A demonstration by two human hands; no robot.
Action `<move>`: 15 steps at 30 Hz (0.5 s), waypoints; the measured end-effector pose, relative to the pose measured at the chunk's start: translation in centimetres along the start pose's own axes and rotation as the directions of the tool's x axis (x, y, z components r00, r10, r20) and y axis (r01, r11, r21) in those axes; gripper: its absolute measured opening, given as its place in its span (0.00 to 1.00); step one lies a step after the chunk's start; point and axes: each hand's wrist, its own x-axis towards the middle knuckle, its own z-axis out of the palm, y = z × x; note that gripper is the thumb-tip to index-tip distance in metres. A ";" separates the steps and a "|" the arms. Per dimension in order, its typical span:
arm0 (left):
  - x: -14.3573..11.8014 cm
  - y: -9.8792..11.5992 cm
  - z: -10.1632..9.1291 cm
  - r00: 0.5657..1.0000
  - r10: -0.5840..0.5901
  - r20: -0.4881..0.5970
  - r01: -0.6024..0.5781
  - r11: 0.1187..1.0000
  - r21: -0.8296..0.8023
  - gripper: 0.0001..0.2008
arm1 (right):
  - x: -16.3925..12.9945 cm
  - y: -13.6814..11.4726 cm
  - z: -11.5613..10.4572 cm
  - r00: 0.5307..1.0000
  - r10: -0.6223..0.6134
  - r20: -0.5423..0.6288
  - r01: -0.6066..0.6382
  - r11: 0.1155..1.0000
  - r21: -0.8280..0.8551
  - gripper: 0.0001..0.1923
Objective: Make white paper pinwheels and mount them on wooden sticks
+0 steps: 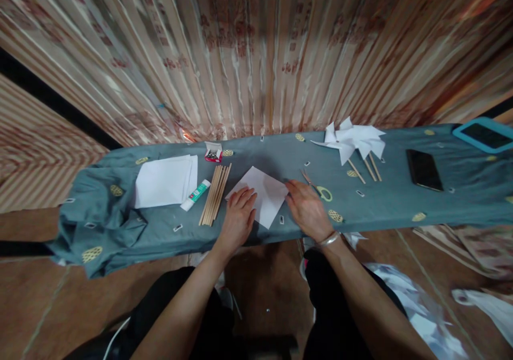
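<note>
A square white sheet of paper (pixel 265 192) lies turned like a diamond on the cloth-covered table in front of me. On its left part rests my left hand (pixel 239 216), palm down, fingers stretched out and slightly apart. My right hand (pixel 308 210) is at the paper's right corner, its fingers and thumb closed about that corner. Just beyond the right hand lie scissors (pixel 324 193) with pale green handles. Left of the paper is a row of several wooden sticks (pixel 215 194), and beside them a green and white glue stick (pixel 196 194).
A stack of white paper (pixel 164 182) lies at the left. Behind the sticks stands a small open red box (pixel 213 152). White paper pinwheels (pixel 355 138) on sticks, a black phone (pixel 425 169) and a blue-framed tablet (pixel 487 134) are at the right. A curtain (pixel 256 55) hangs behind.
</note>
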 end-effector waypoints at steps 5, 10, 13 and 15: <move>-0.1 0.0 0.7 0.993 -0.005 0.114 -0.001 0.999 0.052 0.19 | 0.1 -2.9 3.3 0.976 -0.175 0.131 0.177 0.984 -0.005 0.23; -0.4 -0.8 0.7 0.990 0.003 0.140 -0.009 0.999 0.046 0.19 | -0.1 -2.7 4.3 0.977 -0.176 0.124 0.184 0.981 -0.057 0.24; -0.5 -0.9 0.8 0.990 0.006 0.141 -0.012 0.999 0.046 0.20 | -0.4 -2.0 4.4 0.983 -0.158 0.089 0.166 0.981 -0.099 0.25; -0.6 -0.8 0.8 0.989 0.002 0.147 -0.008 0.999 0.043 0.20 | -0.5 -1.5 4.4 0.990 -0.125 0.068 0.133 0.982 -0.135 0.26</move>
